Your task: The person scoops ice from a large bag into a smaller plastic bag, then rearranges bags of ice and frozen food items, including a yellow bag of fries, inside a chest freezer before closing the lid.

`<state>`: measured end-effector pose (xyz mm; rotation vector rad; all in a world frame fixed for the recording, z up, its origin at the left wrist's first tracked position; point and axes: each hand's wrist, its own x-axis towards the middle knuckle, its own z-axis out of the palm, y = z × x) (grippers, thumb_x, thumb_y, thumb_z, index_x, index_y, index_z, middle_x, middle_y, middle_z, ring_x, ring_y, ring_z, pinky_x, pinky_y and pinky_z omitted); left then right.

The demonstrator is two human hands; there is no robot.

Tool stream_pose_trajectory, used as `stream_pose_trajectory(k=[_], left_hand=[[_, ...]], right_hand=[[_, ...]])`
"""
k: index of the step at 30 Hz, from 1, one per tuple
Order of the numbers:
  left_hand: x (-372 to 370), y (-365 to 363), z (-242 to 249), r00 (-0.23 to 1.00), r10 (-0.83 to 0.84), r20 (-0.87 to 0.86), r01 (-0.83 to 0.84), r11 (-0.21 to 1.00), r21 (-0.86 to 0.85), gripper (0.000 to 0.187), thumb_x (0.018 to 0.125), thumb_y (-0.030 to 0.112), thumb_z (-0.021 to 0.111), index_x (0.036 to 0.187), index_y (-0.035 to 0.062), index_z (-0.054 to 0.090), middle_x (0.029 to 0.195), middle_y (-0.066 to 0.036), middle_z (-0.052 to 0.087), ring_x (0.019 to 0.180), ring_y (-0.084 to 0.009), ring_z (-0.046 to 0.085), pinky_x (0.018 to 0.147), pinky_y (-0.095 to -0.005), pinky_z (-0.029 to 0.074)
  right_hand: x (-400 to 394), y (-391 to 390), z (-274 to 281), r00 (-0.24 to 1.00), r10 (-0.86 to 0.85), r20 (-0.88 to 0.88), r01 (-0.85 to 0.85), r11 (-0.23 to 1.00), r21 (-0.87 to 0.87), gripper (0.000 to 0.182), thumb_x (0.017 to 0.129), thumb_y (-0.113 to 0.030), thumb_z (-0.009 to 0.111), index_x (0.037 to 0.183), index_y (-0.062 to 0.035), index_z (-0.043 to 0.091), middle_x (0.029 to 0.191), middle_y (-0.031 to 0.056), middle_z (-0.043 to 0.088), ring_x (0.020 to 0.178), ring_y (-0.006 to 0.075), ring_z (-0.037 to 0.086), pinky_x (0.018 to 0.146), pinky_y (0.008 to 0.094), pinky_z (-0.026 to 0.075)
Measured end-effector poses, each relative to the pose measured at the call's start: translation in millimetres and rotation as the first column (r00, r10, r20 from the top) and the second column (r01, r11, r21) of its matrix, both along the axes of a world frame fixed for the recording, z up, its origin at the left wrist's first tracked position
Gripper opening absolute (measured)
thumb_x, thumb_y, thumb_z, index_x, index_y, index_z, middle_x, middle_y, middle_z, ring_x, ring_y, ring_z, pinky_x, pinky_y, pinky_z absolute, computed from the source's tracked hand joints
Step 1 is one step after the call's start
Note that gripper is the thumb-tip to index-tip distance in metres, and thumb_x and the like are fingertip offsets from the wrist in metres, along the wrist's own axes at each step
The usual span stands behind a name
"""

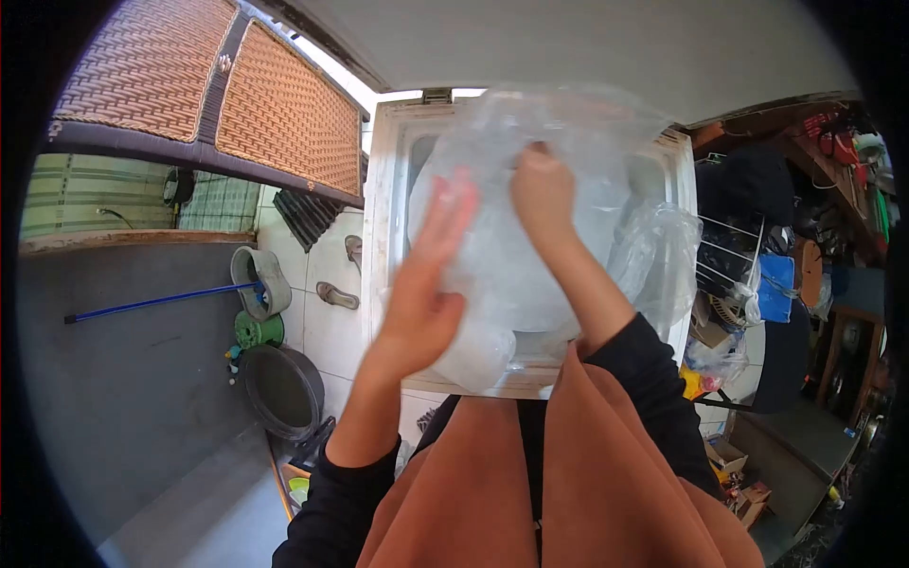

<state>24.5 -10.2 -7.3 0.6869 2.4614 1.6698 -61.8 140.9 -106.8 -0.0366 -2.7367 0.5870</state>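
A large clear plastic bag with whitish contents spreads across the open top of a white chest freezer. My right hand is closed on the bag's upper part, its fingers mostly turned away from view. Beside the bag's left side, my left hand is stretched out with the fingers extended, smeared by motion. A rounded whitish bag lies at the near rim, and crumpled clear plastic hangs over the right rim.
The raised freezer lid fills the top. To the left stand a woven-panel cabinet, a dark round tub and a blue-handled tool; a sandal lies on the tiles. A wire rack and clutter line the right.
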Motion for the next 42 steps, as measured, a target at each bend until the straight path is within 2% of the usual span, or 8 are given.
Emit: stream_pose_trajectory(k=[2,3,8,11,28,31,36,42], left_hand=[[15,23,-9,0.995,-0.08,0.067,0.083,0.996,-0.037,0.086,0.052,-0.013,0.031,0.134,0.0117,0.028,0.143,-0.011,0.013,0.132,-0.0346,0.002,0.099,-0.0566,0.0],[22,37,-12,0.997,-0.062,0.041,0.065,0.995,-0.078,0.086,0.05,-0.013,0.032,0.134,0.0048,0.026,0.141,-0.016,0.016,0.131,-0.0349,0.006,0.105,-0.0386,0.006],[19,50,-12,0.981,0.193,0.036,-0.192,0.981,-0.026,0.083,0.053,-0.012,0.033,0.134,0.0039,0.026,0.141,-0.018,0.017,0.131,-0.0355,0.008,0.104,-0.0375,0.01],[7,30,-11,0.973,0.23,0.027,-0.23,0.973,0.016,0.084,0.054,-0.013,0.034,0.133,0.0137,0.03,0.142,-0.012,0.018,0.131,-0.036,0.007,0.098,-0.0583,0.0],[-21,37,-16,0.973,0.23,-0.025,-0.231,0.972,-0.049,0.082,0.051,-0.013,0.033,0.131,0.0031,0.033,0.138,-0.017,0.024,0.13,-0.0301,0.016,0.105,-0.036,0.011],[-24,34,-10,0.976,0.216,0.003,-0.215,0.974,-0.071,0.083,0.048,-0.011,0.033,0.13,0.0009,0.033,0.138,-0.016,0.025,0.131,-0.0263,0.016,0.106,-0.0356,0.009],[-19,26,4,0.983,0.162,0.084,-0.142,0.968,-0.208,0.081,0.051,-0.011,0.034,0.131,0.0072,0.034,0.139,-0.014,0.025,0.131,-0.0305,0.016,0.105,-0.0401,0.009],[-14,14,18,0.988,0.135,0.07,-0.118,0.969,-0.216,0.083,0.051,-0.009,0.034,0.132,0.0063,0.03,0.139,-0.016,0.024,0.131,-0.0297,0.016,0.105,-0.0394,0.007]], right_hand=[[10,30,-13,0.997,0.078,0.017,-0.076,0.991,-0.11,0.008,0.066,-0.004,0.051,0.07,-0.0012,0.057,0.065,0.0172,0.057,0.059,0.0344,0.058,0.052,0.0397,0.046],[12,35,-16,0.989,0.149,0.017,-0.142,0.966,-0.218,0.01,0.065,-0.008,0.054,0.071,-0.0003,0.058,0.063,0.0175,0.057,0.06,0.0341,0.058,0.052,0.0393,0.045],[2,13,-38,0.97,0.211,0.122,-0.143,0.899,-0.413,0.015,0.064,0.0,0.048,0.075,0.0048,0.057,0.07,0.0265,0.056,0.067,0.0422,0.055,0.061,0.0464,0.044],[14,8,-21,0.935,0.187,0.3,-0.066,0.926,-0.371,0.017,0.066,0.0,0.046,0.078,0.0062,0.057,0.073,0.0288,0.056,0.07,0.0426,0.055,0.065,0.0463,0.044],[20,4,-37,0.796,0.437,0.419,-0.094,0.773,-0.628,0.025,0.064,-0.004,0.045,0.081,0.0106,0.056,0.082,0.0305,0.055,0.081,0.0452,0.052,0.073,0.0441,0.041],[28,15,-41,0.719,0.525,0.455,-0.176,0.771,-0.612,0.024,0.063,-0.003,0.047,0.081,0.0093,0.056,0.072,0.0254,0.057,0.062,0.0381,0.055,0.058,0.0415,0.043],[25,40,-21,0.425,0.604,0.674,0.407,0.537,-0.739,0.013,0.066,0.003,0.05,0.077,0.0028,0.056,0.056,0.0034,0.047,0.04,0.0068,0.033,0.033,0.0225,0.023],[25,72,40,0.472,0.671,0.572,0.497,0.333,-0.801,0.005,0.067,0.0,0.05,0.072,0.0017,0.051,0.054,0.0023,0.042,0.039,0.0071,0.028,0.034,0.0239,0.021]])
